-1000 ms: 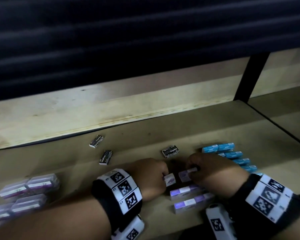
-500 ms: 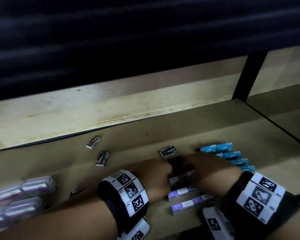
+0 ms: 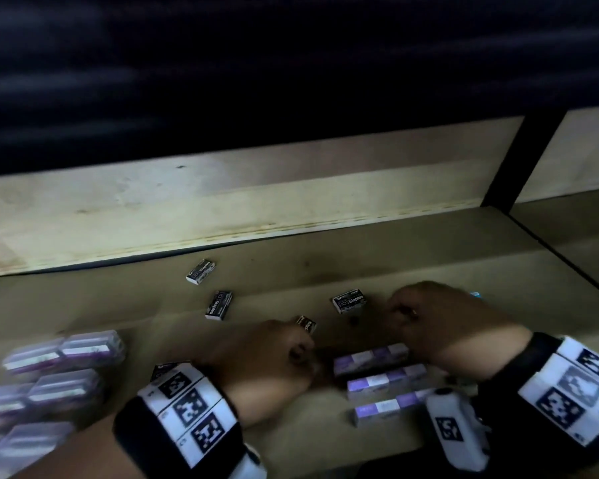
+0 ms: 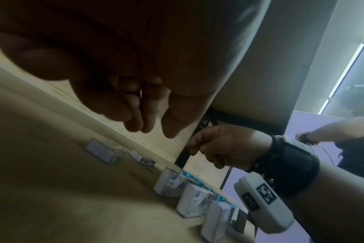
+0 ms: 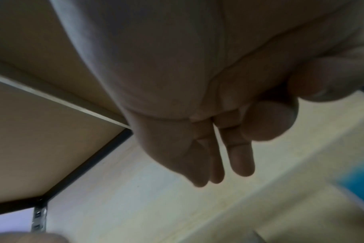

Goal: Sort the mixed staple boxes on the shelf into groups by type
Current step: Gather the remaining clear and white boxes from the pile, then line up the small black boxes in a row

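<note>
Three rows of purple-and-white staple boxes (image 3: 370,360) lie side by side on the wooden shelf (image 3: 412,261), between my hands. My left hand (image 3: 301,344) hovers just left of them, fingers relaxed and holding nothing (image 4: 152,129). My right hand (image 3: 398,310) is above their far end, loosely curled and holding nothing (image 4: 197,148). A black staple box (image 3: 350,300) lies just left of the right fingertips, and a smaller dark box (image 3: 306,323) sits at my left fingertips. Two more black boxes (image 3: 218,304) lie further left. Blue boxes (image 3: 475,294) are mostly hidden behind my right hand.
Several clear-cased purple boxes (image 3: 66,350) are grouped at the left front, blurred. Another black box (image 3: 163,369) peeks out beside my left wrist. A pale back board (image 3: 222,209) and a black upright post (image 3: 519,160) bound the shelf. Another person's arm (image 4: 326,131) shows outside.
The purple box that both hands were holding now lies as the far row beside the other two. Both hands have let go, and the right hand has moved toward the black box.
</note>
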